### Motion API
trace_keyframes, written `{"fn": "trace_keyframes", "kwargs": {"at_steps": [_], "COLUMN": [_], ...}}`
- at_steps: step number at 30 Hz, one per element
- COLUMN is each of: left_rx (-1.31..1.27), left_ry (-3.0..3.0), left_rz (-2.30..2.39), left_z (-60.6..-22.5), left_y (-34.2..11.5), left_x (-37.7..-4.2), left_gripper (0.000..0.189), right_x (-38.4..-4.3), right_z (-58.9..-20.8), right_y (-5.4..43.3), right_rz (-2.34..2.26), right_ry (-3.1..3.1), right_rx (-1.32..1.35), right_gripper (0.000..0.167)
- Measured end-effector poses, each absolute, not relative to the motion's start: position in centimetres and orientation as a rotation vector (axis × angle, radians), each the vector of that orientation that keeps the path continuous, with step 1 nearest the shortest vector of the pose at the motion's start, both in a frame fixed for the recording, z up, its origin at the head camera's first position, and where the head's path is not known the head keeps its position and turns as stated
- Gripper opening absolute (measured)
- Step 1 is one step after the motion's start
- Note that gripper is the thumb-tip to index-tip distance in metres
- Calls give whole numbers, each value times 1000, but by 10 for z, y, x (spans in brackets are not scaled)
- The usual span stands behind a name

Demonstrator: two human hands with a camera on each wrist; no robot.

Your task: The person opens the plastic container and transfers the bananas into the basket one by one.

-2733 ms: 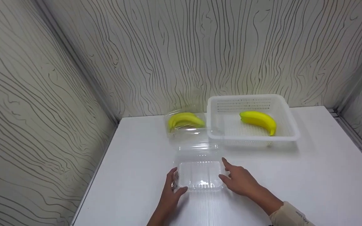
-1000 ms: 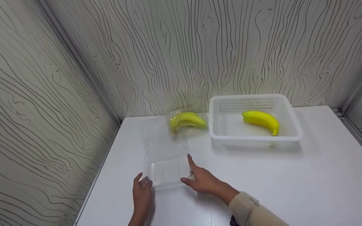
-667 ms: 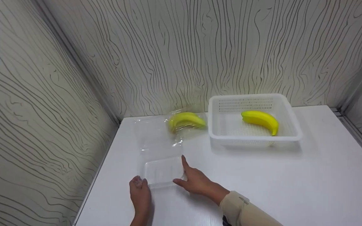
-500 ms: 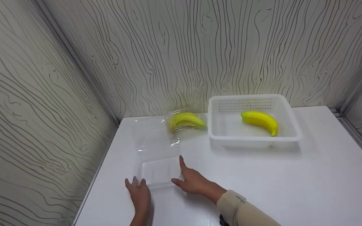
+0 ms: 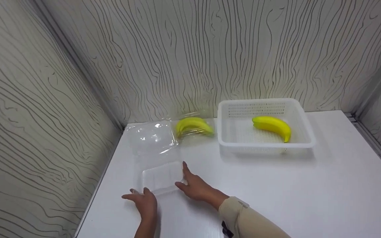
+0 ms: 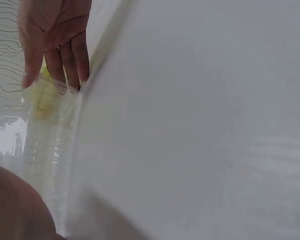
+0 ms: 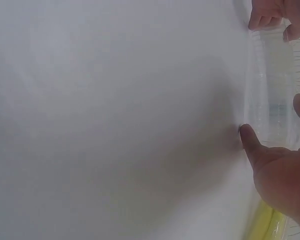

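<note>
A clear plastic clamshell container (image 5: 162, 178) lies on the white table, its lid (image 5: 150, 137) folded open toward the back wall. My left hand (image 5: 146, 203) is at its near left corner, thumb at the rim and one finger stretched out to the left. On the right side, my right hand (image 5: 195, 186) touches the container with straight thumb and forefinger spread along its edge. In the right wrist view, the right forefinger (image 7: 250, 137) points along the base of the container's wall. Behind, a second clear container (image 5: 207, 115) holds a bunch of bananas (image 5: 195, 125).
A white perforated basket (image 5: 266, 145) stands at the back right with a yellow banana (image 5: 273, 126) in it. The opened lid is right beside the container of bananas. Patterned panels (image 5: 190, 59) enclose the table at the back and sides.
The opened container has moved left, with both hands alongside it, away from the front of the banana container. My left fingers, curled at its corner 0.7 s ago, have spread.
</note>
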State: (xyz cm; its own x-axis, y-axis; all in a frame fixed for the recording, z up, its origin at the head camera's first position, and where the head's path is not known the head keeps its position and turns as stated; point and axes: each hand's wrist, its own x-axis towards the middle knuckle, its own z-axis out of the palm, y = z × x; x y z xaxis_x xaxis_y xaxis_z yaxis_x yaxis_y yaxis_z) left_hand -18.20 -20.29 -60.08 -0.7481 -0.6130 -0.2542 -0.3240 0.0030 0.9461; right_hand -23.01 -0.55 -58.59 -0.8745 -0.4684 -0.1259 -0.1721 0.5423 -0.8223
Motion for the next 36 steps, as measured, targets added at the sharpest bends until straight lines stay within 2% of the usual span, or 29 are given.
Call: {"fn": "trace_keyframes", "kwargs": {"at_steps": [9, 21, 27, 36], "left_rx": [1011, 973, 1121, 1057], "left_ry": [-2025, -1996, -1940, -1862], "left_rz": [-1797, -1860, -1833, -2075], "left_z": [-594, -592, -593, -589], "left_y": [-196, -202, -206, -224], "left_x": [-177, -175, -177, -185], "left_gripper": [80, 82, 85, 77], "right_x": [-230, -228, -225, -225], "right_z": [-588, -582, -579, -577], "right_y": [-16, -10, 2, 43], "right_rz": [-1289, -1200, -1165, -1185], "right_ry": [2454, 2411, 2401, 2427], "right_rx": [-503, -597, -568, -571], "right_gripper": [92, 87, 86, 85]}}
